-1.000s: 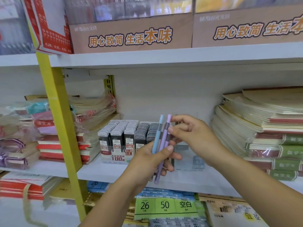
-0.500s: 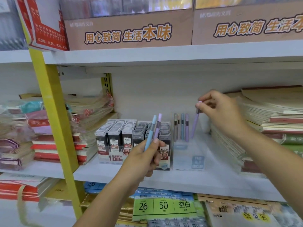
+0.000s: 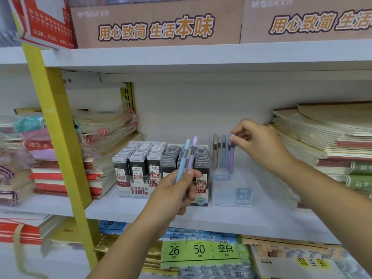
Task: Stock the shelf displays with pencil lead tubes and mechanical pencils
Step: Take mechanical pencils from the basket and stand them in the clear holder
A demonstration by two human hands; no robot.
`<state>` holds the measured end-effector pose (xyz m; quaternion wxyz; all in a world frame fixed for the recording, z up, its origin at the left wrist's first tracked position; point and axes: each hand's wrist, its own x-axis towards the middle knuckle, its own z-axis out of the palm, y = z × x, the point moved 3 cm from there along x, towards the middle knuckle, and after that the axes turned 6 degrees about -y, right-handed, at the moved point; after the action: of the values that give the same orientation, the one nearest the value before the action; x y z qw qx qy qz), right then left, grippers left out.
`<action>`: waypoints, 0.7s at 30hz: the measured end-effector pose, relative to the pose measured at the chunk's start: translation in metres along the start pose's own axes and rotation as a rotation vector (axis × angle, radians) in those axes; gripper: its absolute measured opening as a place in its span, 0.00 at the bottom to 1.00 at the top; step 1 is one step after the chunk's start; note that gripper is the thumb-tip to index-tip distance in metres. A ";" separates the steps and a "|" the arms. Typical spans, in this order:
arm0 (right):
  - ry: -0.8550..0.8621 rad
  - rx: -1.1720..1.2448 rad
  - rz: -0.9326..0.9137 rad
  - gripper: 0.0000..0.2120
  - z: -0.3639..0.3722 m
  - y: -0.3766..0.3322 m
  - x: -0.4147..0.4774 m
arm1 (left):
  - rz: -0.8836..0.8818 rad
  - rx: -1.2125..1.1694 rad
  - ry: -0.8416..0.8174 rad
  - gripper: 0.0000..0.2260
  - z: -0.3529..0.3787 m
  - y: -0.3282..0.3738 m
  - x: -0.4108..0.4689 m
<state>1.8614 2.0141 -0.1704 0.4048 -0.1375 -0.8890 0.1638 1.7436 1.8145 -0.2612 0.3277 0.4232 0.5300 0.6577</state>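
Left hand (image 3: 175, 190) grips two mechanical pencils; right hand (image 3: 259, 141) pinches one in the clear box (image 3: 231, 196).
The left hand holds one blue pencil (image 3: 184, 158) and one purple pencil (image 3: 192, 154) before six rows of lead tubes (image 3: 141, 158) marked "HB 0.5" and "HB 0.7". The right hand pinches the top of a lilac pencil (image 3: 232, 160) standing with four others at the back of the box; its front is free.

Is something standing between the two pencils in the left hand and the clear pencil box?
No fixed thing. Only the right hand, pinching a purple pencil at the back of the box, is over it; its front looks free.
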 end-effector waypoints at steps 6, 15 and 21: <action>-0.083 -0.393 -0.014 0.06 0.011 0.004 0.004 | 0.010 0.018 -0.007 0.12 0.000 0.002 -0.003; -0.210 0.441 0.122 0.09 0.019 -0.064 -0.035 | 0.003 0.105 -0.067 0.11 0.011 0.011 -0.008; -0.097 0.751 0.207 0.09 0.008 -0.076 -0.034 | -0.009 0.105 -0.021 0.11 0.018 0.012 -0.007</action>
<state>1.8683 1.9308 -0.1682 0.3659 -0.0609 -0.7669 0.5238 1.7635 1.8131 -0.2497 0.3135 0.4446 0.5622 0.6229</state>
